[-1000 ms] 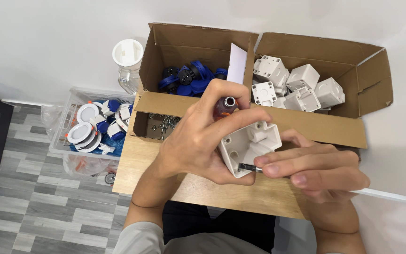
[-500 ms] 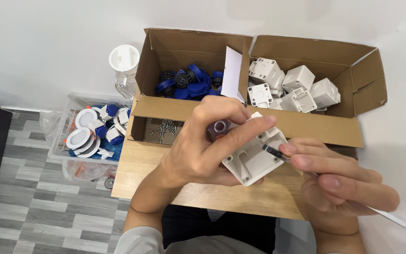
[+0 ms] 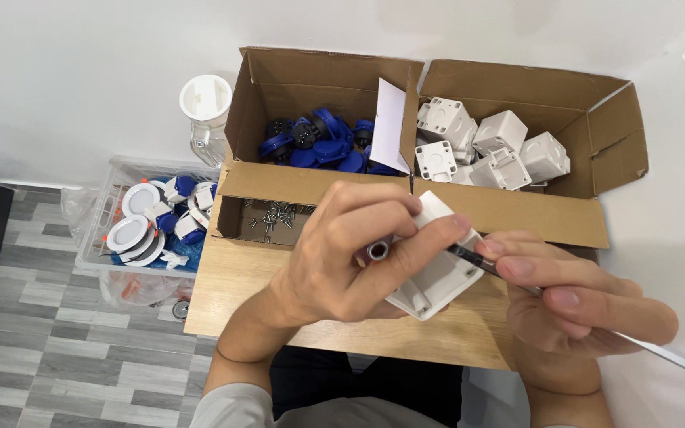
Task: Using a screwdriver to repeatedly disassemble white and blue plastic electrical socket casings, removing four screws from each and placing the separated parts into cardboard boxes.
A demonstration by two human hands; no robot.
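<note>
1. Resting in the left hand (image 3: 342,261) above the table (image 3: 231,285), the white housing (image 3: 438,273) was clamped between thumb and fingers, tilted, with a small dark cylinder (image 3: 377,251) pinched against it.
2. The right hand (image 3: 572,305) was closed around a thin screwdriver (image 3: 469,255), its tip touching the housing's upper right edge; both hands were close together.
3. Judged from this pose, the tip could have slipped off the plastic, because the housing was held in mid-air with nothing bracing it; the left fingertips (image 3: 460,224) sat just beside the tip and might have been jabbed.
4. A fastener could also have dropped onto the table or floor (image 3: 41,364) if the grip loosened.
5. Behind the hands stood a box (image 3: 620,150) holding blue parts (image 3: 319,143) on the left and white housings (image 3: 501,147) on the right, with loose screws (image 3: 275,214) in a flap pocket.
6. Left of the table sat a clear bin (image 3: 93,238) of round white fittings (image 3: 140,198).
</note>
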